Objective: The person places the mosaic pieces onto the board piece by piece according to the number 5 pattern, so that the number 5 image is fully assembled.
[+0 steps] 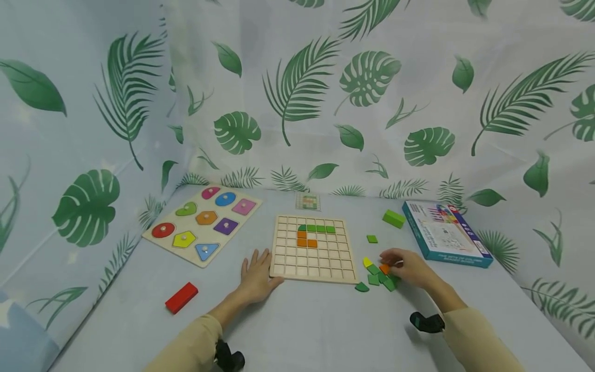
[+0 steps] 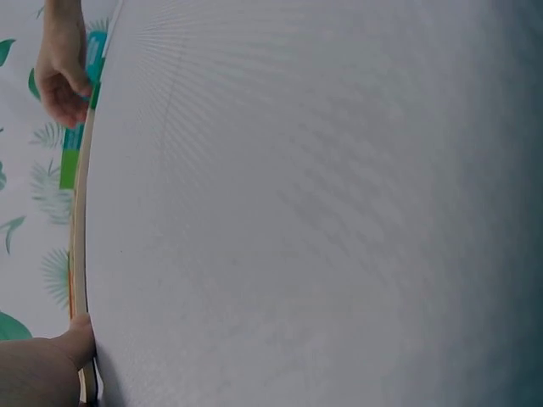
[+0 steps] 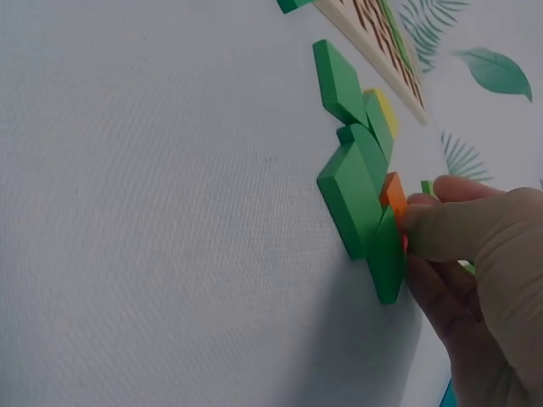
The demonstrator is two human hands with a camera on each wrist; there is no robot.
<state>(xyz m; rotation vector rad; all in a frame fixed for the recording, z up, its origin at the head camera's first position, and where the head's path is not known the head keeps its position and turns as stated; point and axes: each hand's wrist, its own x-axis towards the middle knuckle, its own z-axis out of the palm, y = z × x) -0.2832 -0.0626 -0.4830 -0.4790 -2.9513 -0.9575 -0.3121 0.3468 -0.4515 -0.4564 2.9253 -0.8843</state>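
Observation:
A square wooden grid board point(image 1: 316, 263) lies in the middle, with green tiles point(image 1: 321, 229) and orange tiles point(image 1: 302, 238) in some of its cells. My left hand point(image 1: 255, 280) rests at the board's near left corner with fingers spread, its thumb point(image 2: 78, 339) touching the edge in the left wrist view. To the right of the board, my right hand point(image 1: 410, 267) pinches an orange tile point(image 3: 393, 197) between thumb and fingers. That tile sits in a loose heap of green tiles point(image 3: 352, 199), beside a yellow piece point(image 1: 367, 262). The fingers partly hide the orange tile.
A shape-knob puzzle board point(image 1: 204, 235) lies at the left, with a red block point(image 1: 182, 298) nearer me. Behind the grid board is a small pattern card point(image 1: 308, 201). At the right are a green block point(image 1: 394, 218), a lone green tile point(image 1: 372, 239) and a box point(image 1: 446, 232).

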